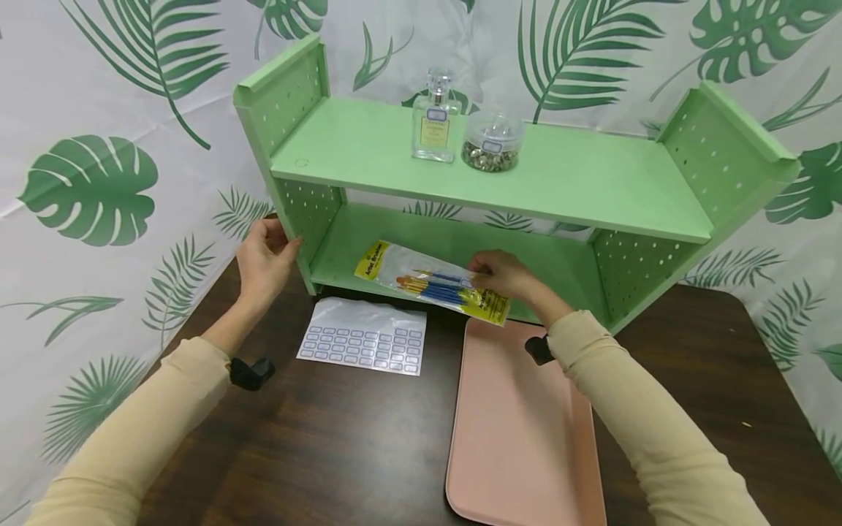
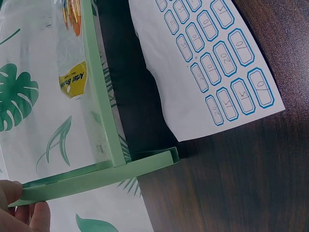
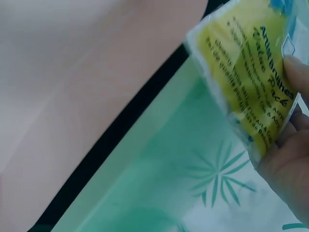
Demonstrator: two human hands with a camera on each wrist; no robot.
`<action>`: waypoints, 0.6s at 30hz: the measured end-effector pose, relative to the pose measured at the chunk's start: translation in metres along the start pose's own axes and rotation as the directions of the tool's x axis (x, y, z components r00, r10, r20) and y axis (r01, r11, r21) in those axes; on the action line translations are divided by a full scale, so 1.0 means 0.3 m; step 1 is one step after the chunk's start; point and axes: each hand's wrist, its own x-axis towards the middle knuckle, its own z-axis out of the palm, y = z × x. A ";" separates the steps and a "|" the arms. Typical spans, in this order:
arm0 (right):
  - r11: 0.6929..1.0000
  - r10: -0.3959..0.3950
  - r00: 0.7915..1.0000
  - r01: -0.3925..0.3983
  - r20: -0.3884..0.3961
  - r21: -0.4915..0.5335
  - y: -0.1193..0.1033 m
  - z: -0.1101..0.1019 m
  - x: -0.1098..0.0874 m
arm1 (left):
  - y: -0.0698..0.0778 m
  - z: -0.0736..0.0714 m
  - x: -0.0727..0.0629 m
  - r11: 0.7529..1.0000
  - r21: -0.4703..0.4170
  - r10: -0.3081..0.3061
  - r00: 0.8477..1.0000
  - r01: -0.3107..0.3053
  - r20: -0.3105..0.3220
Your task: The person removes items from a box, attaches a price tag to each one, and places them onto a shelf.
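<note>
My right hand (image 1: 508,276) pinches the right end of a clear packet of artist brushes (image 1: 430,286), which lies tilted over the front of the lower shelf board. The packet has yellow printed ends, and several blue-handled brushes show inside. In the right wrist view, thumb and fingers hold the yellow printed end (image 3: 246,72). My left hand (image 1: 264,263) grips the left side panel of a green two-tier shelf (image 1: 559,172). Thumb and fingertips close on that panel's edge (image 2: 96,181) in the left wrist view.
On the upper board stand a glass perfume bottle (image 1: 434,131) and a clear round jar (image 1: 492,142) of small metallic pieces, both labelled. A sheet of blue-framed labels (image 1: 362,336) lies on the dark wooden table (image 1: 296,438), left of a pink tray (image 1: 513,438).
</note>
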 end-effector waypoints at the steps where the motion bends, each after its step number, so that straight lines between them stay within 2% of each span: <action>1: 1.000 -0.004 1.000 0.003 -0.011 -0.007 0.001 0.004 0.003 | 0.001 -0.001 0.000 1.000 0.001 -0.003 1.000 0.003 0.002; 6: 1.000 -0.003 0.998 0.002 -0.067 -0.018 -0.002 0.020 0.015 | 0.005 -0.003 -0.003 1.000 -0.006 -0.021 1.000 0.021 0.015; 18: 0.997 0.046 0.985 -0.055 -0.167 -0.049 0.009 0.047 0.039 | 0.006 -0.002 -0.005 0.999 -0.027 -0.019 1.000 0.020 0.017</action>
